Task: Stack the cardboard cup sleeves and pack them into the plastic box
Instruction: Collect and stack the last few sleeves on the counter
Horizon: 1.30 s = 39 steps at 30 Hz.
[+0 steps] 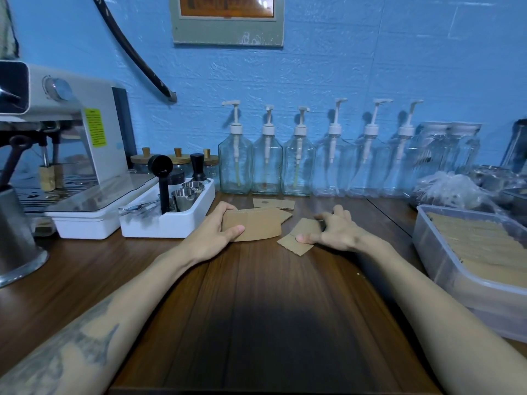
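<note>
1. My left hand [218,230] grips a stack of flat brown cardboard cup sleeves [253,225], thumb on the near face, fingers curled over the far edge, above the dark wooden counter [256,309].
2. My right hand [332,230] rests its curled fingertips on one loose brown sleeve [299,236] lying just right of the stack.
3. One more flat sleeve [273,203] lies farther back.
4. The clear plastic box [445,266], already holding sleeves, sits at the right edge.
5. Six clear pump bottles [298,166] line the blue wall.
</note>
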Tool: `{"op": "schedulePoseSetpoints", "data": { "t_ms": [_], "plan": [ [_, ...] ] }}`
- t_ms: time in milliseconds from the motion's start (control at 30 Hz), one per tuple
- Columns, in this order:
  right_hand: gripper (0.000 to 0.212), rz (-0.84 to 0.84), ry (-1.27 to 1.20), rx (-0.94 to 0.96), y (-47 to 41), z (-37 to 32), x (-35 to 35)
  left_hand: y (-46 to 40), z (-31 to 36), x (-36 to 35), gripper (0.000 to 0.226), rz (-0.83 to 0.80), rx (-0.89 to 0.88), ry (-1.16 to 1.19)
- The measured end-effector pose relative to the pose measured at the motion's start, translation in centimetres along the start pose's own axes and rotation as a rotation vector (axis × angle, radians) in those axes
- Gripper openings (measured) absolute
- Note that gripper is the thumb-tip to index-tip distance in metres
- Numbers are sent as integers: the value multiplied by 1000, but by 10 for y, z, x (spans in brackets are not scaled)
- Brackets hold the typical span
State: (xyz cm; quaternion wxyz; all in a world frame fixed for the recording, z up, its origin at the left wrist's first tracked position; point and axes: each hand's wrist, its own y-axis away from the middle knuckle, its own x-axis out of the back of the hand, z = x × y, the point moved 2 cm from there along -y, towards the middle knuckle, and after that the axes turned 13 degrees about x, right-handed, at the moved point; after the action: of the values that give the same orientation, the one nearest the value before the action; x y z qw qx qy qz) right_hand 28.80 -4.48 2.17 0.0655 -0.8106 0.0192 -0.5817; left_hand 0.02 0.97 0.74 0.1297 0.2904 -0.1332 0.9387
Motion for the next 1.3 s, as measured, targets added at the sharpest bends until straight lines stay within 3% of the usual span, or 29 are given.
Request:
{"op": "schedulePoseSetpoints", "data": {
  "t_ms": [100,167,267,433,600,700,867,933,1133,1300],
  "plan": [
    [75,45,-73,-19,3,-1,5,-1,-1,0,25,12,-3,-6],
    [51,99,-259,11,5,-2,6,-1,-1,0,26,12,-8,-12],
    [32,159,-544,78,7,-9,9,-1,-1,-1,28,-1,-26,-18],
    [16,393,-880,109,8,-28,15,2,0,1,45,-56,-36,-25],
    [16,403,-991,68,8,-36,8,4,4,-1,59,-153,-15,18],
    [19,388,-885,66,9,-39,1,7,7,-3,65,-223,45,98],
    [18,349,-288,170,11,-50,-9,7,6,-7,56,-155,14,66],
    [29,355,-138,190,13,-55,-10,4,6,-8,42,-108,-26,22],
    [64,436,-91,354,12,-68,-7,2,6,-8,27,-93,-66,63],
    [57,277,40,510,8,-80,-13,4,13,-14,29,-99,-95,69]
  ]
}}
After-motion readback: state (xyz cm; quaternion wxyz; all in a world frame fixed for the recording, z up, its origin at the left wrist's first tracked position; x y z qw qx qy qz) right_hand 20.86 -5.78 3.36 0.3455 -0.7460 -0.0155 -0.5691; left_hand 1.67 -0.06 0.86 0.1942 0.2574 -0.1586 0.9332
